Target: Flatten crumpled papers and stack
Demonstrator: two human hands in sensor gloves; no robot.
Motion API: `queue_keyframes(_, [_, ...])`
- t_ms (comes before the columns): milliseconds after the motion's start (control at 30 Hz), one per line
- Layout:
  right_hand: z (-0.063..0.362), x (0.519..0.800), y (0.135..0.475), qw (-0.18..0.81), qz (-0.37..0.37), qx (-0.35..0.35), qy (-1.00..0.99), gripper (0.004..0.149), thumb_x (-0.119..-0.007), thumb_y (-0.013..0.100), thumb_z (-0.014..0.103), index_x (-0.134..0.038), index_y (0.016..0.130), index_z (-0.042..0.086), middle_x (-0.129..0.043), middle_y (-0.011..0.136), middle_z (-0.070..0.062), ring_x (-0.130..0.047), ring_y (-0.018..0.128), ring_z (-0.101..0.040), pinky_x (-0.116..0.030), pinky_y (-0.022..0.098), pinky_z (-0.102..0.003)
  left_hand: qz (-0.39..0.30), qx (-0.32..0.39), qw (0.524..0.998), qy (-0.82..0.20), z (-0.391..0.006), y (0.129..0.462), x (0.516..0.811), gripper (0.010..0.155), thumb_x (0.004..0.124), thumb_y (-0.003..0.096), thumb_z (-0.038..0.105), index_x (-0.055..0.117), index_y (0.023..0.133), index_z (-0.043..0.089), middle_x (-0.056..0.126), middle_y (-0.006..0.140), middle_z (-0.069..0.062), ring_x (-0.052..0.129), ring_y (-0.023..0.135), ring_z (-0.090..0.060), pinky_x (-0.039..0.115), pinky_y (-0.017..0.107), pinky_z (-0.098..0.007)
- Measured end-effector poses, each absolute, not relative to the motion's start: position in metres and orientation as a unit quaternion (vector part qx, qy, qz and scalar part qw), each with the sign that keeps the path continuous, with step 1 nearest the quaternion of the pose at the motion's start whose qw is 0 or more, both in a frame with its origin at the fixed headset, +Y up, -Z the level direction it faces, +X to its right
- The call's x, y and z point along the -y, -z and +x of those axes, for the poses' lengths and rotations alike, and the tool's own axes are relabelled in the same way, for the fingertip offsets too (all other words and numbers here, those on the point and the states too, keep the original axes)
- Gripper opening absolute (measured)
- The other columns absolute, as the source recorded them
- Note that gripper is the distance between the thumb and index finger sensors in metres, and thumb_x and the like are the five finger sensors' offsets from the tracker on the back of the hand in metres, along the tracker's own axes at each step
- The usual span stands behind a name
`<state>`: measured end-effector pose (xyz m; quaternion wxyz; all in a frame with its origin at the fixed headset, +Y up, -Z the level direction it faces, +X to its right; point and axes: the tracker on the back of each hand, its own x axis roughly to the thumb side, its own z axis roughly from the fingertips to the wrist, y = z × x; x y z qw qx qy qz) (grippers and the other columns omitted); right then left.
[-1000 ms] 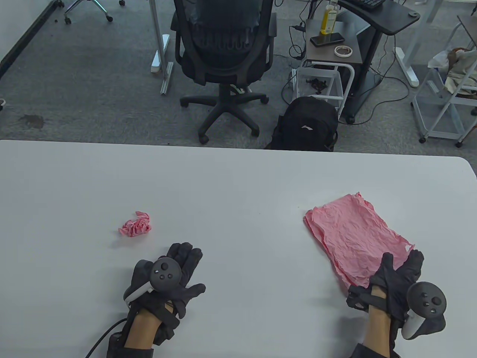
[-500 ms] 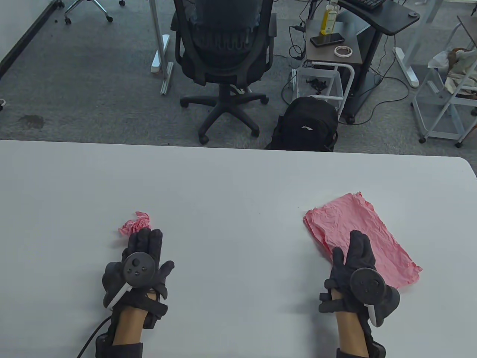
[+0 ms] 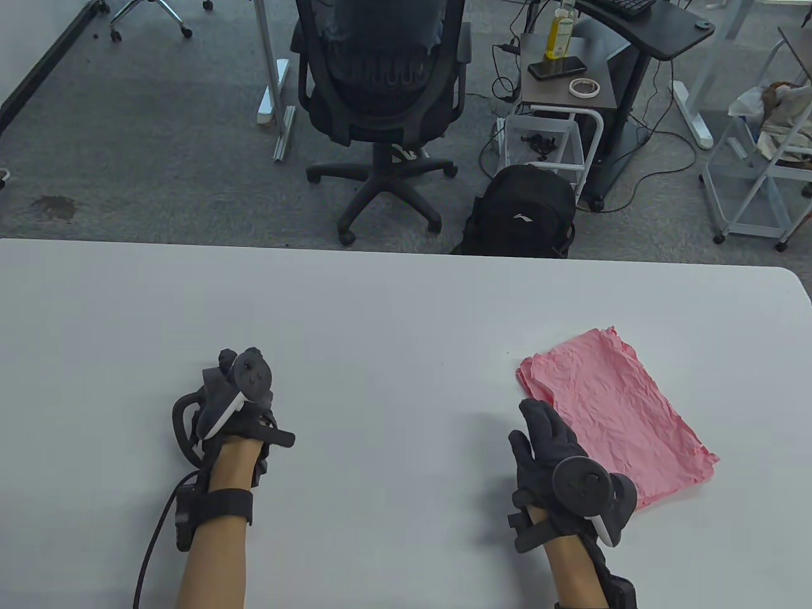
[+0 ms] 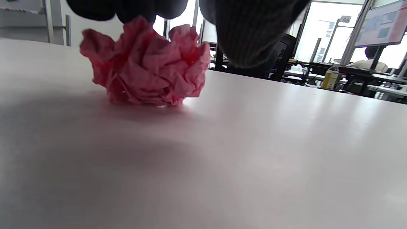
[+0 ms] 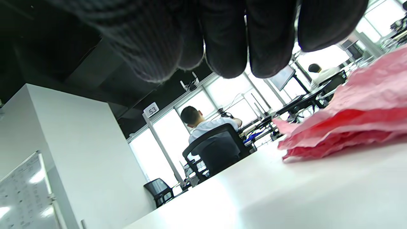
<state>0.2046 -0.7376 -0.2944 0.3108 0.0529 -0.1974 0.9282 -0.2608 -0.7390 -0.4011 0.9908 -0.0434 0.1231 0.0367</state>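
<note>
A crumpled pink paper ball (image 4: 146,63) sits on the white table (image 3: 393,304) at the left. My left hand (image 3: 233,374) arches over it and hides it in the table view. In the left wrist view its fingers (image 4: 251,31) come down on the ball's top and right side and grip it. A stack of flattened pink sheets (image 3: 615,406) lies at the right, also seen in the right wrist view (image 5: 356,121). My right hand (image 3: 539,425) is flat with fingers stretched out, just left of the stack's near edge, holding nothing.
Beyond the table's far edge stand a black office chair (image 3: 380,95), a black backpack (image 3: 523,212) and a small cart (image 3: 561,82). A cable (image 3: 155,539) trails from my left wrist to the near edge.
My left hand has moved forward and left onto the paper ball and covers it. My right hand has slid left off the flattened stack to the bare table beside it.
</note>
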Motion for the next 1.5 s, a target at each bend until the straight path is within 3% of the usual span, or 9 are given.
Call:
queue_keyframes(300, [0.196,0.740,0.295,0.322,0.078,0.174,-0.927,0.052,-0.080,0.051,0.033,-0.071,0.098,0.016,-0.078,0.097,-0.021,-0.079,0.081,-0.051,-0.065,0.054,-0.065,-0.082,-0.168,0.982,-0.004,-0.281,0.406,0.760,0.071,0.088,0.0454,0.035,0.056,0.108,0.022,0.061,0.104,-0.013,0.076,0.082,-0.038,0.069,0.062,-0.052])
queue_keyframes(433, [0.192,0.741,0.296,0.325,0.090,0.162,-0.928,0.051,-0.080,0.051,0.032,-0.071,0.098,0.015,-0.078,0.097,-0.022,-0.079,0.081,-0.051,-0.064,0.054,-0.066,-0.044,-0.152,0.987,-0.004,-0.282,0.400,0.758,0.058,0.088,0.0458,0.033,0.068,0.100,0.026,0.075,0.095,-0.013,0.085,0.070,-0.036,0.074,0.054,-0.051])
queue_keyframes(533, [0.192,0.743,0.297,0.324,0.095,0.152,-0.929,0.051,-0.081,0.051,0.032,-0.072,0.098,0.014,-0.079,0.096,-0.022,-0.080,0.080,-0.051,-0.064,0.054,-0.066,-0.017,-0.136,0.991,-0.011,-0.279,0.389,0.756,0.060,0.086,0.0461,0.033,0.064,0.101,0.023,0.076,0.093,-0.012,0.087,0.068,-0.034,0.076,0.052,-0.049])
queue_keyframes(667, [0.189,0.738,0.295,0.329,0.104,0.161,-0.924,0.054,-0.080,0.051,0.033,-0.068,0.100,0.014,-0.078,0.097,-0.023,-0.079,0.081,-0.051,-0.064,0.054,-0.066,0.057,-0.094,0.992,-0.062,-0.273,0.362,0.743,0.061,0.084,0.0466,0.032,0.062,0.102,0.021,0.073,0.094,-0.013,0.085,0.068,-0.034,0.075,0.052,-0.050])
queue_keyframes(900, [0.165,0.734,0.290,0.318,0.164,0.156,-0.921,0.055,-0.080,0.051,0.034,-0.066,0.101,0.014,-0.076,0.098,-0.023,-0.077,0.083,-0.051,-0.062,0.055,-0.067,0.101,-0.041,0.981,-0.162,-0.263,0.307,0.739,0.063,0.083,0.0481,0.033,0.058,0.105,0.019,0.071,0.094,-0.014,0.083,0.069,-0.033,0.074,0.053,-0.049])
queue_keyframes(1033, [0.157,0.735,0.289,0.309,0.177,0.164,-0.920,0.056,-0.080,0.051,0.034,-0.065,0.101,0.015,-0.077,0.097,-0.022,-0.078,0.082,-0.051,-0.061,0.056,-0.067,0.102,-0.002,0.976,-0.194,-0.252,0.297,0.731,0.073,0.081,0.0496,0.033,0.045,0.110,0.014,0.065,0.095,-0.015,0.079,0.071,-0.034,0.070,0.055,-0.050])
queue_keyframes(1267, [0.135,0.729,0.306,0.331,0.189,0.140,-0.914,0.055,-0.079,0.052,0.034,-0.066,0.101,0.014,-0.076,0.098,-0.022,-0.076,0.084,-0.051,-0.059,0.057,-0.069,0.121,0.079,0.962,-0.232,-0.232,0.288,0.723,0.072,0.081,0.0497,0.037,0.048,0.110,0.015,0.066,0.093,-0.013,0.079,0.069,-0.030,0.072,0.054,-0.048])
queue_keyframes(1500, [0.073,0.724,0.304,0.369,0.239,0.083,-0.894,0.055,-0.081,0.051,0.033,-0.066,0.101,0.014,-0.077,0.097,-0.022,-0.077,0.082,-0.051,-0.059,0.056,-0.069,0.148,0.162,0.934,-0.283,-0.198,0.278,0.718,0.067,0.081,0.0503,0.042,0.056,0.109,0.020,0.072,0.088,-0.011,0.083,0.065,-0.027,0.075,0.051,-0.047])
